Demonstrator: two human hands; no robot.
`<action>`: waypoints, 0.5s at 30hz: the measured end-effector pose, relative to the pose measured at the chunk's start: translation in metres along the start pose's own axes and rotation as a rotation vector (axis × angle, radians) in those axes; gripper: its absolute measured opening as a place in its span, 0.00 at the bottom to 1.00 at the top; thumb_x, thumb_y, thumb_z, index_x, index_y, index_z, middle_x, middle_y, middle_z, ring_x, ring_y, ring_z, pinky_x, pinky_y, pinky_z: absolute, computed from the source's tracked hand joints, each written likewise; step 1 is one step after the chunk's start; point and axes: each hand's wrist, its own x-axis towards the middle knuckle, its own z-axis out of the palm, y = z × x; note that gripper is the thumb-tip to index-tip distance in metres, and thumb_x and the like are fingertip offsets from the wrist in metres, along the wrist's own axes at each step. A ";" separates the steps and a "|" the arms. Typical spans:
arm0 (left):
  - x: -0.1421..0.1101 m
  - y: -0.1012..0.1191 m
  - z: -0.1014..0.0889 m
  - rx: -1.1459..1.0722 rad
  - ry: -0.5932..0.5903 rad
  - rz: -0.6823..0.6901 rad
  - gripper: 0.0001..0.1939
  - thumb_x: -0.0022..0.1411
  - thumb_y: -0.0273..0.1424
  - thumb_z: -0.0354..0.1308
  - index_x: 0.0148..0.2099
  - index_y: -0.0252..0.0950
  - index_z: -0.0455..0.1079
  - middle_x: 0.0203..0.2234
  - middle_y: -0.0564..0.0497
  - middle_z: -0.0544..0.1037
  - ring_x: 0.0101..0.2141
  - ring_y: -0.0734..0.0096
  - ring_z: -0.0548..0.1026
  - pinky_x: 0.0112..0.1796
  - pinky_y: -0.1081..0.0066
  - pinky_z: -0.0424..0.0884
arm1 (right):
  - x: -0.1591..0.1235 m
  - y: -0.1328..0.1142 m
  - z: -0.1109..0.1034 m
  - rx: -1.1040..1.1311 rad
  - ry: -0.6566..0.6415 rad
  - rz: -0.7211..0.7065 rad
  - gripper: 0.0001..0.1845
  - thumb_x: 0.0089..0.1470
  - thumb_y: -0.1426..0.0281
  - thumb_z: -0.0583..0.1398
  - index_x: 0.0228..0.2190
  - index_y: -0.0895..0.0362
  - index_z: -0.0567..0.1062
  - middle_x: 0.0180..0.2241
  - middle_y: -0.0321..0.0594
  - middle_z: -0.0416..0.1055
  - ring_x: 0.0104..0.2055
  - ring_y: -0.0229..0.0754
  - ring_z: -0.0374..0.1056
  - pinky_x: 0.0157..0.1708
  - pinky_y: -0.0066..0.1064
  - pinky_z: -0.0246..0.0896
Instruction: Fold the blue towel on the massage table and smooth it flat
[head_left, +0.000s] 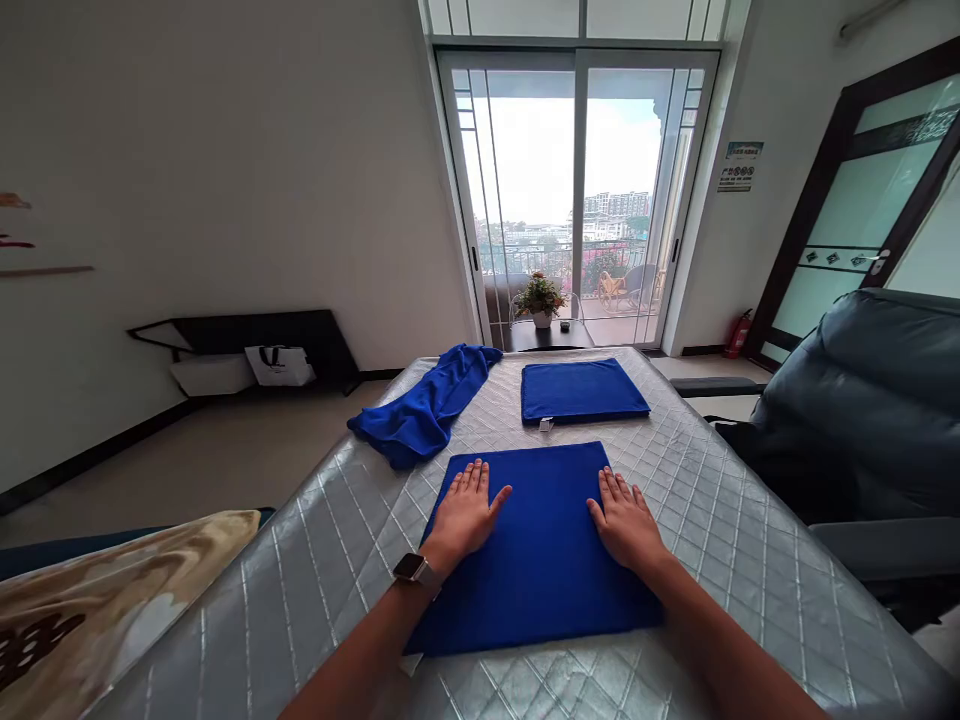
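My left hand (466,515) and my right hand (626,520) lie flat, palms down, on the upper part of a folded blue towel (536,570), holding nothing. A black smartwatch (412,570) sits on my left wrist. Farther ahead lies a second folded blue towel (583,390), with a small white tag at its near edge. To its left, a crumpled blue towel (424,412) lies in a loose heap. All three rest on a quilted silver-grey padded surface (720,520).
A dark leather armchair (855,400) stands along the right side. A patterned beige cloth (90,610) lies at the near left corner. Beyond the far edge stand a small table with a potted plant (540,300) and a glass balcony door (577,200).
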 end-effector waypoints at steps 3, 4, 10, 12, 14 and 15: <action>-0.007 0.052 -0.008 -0.070 0.016 0.153 0.44 0.73 0.55 0.26 0.73 0.25 0.52 0.72 0.37 0.54 0.71 0.55 0.51 0.69 0.55 0.52 | -0.001 0.000 -0.002 0.002 -0.002 0.000 0.37 0.70 0.56 0.37 0.72 0.63 0.43 0.74 0.40 0.35 0.76 0.46 0.33 0.72 0.45 0.27; -0.010 0.072 -0.009 -0.104 0.019 0.223 0.44 0.73 0.54 0.26 0.73 0.26 0.52 0.72 0.38 0.54 0.71 0.57 0.52 0.69 0.56 0.52 | -0.001 0.000 -0.002 -0.003 -0.001 -0.002 0.37 0.70 0.57 0.37 0.72 0.63 0.43 0.74 0.41 0.35 0.76 0.46 0.33 0.72 0.45 0.28; -0.019 0.146 0.008 -0.234 0.103 0.466 0.36 0.76 0.48 0.31 0.74 0.31 0.53 0.71 0.41 0.57 0.71 0.61 0.52 0.69 0.56 0.52 | -0.003 0.003 -0.001 -0.058 -0.015 -0.055 0.35 0.70 0.62 0.39 0.72 0.62 0.44 0.75 0.41 0.33 0.76 0.46 0.31 0.72 0.45 0.29; -0.018 0.141 0.011 -0.240 0.088 0.437 0.36 0.76 0.49 0.31 0.74 0.31 0.53 0.71 0.41 0.57 0.71 0.60 0.53 0.69 0.55 0.52 | -0.003 0.003 -0.001 -0.051 -0.005 -0.047 0.35 0.70 0.60 0.39 0.72 0.61 0.45 0.74 0.41 0.34 0.76 0.47 0.32 0.72 0.45 0.29; -0.018 0.122 0.010 -0.229 0.067 0.393 0.38 0.75 0.51 0.31 0.73 0.30 0.53 0.71 0.40 0.56 0.71 0.59 0.52 0.69 0.53 0.52 | -0.002 0.002 -0.001 -0.037 0.006 -0.024 0.36 0.70 0.58 0.39 0.72 0.63 0.44 0.74 0.42 0.35 0.76 0.47 0.33 0.72 0.46 0.29; -0.019 0.109 0.010 -0.218 0.056 0.368 0.39 0.75 0.52 0.31 0.73 0.30 0.53 0.71 0.40 0.56 0.71 0.58 0.52 0.69 0.53 0.52 | -0.002 0.002 -0.002 -0.032 0.010 -0.014 0.37 0.70 0.58 0.39 0.72 0.63 0.44 0.74 0.42 0.35 0.76 0.47 0.34 0.72 0.46 0.29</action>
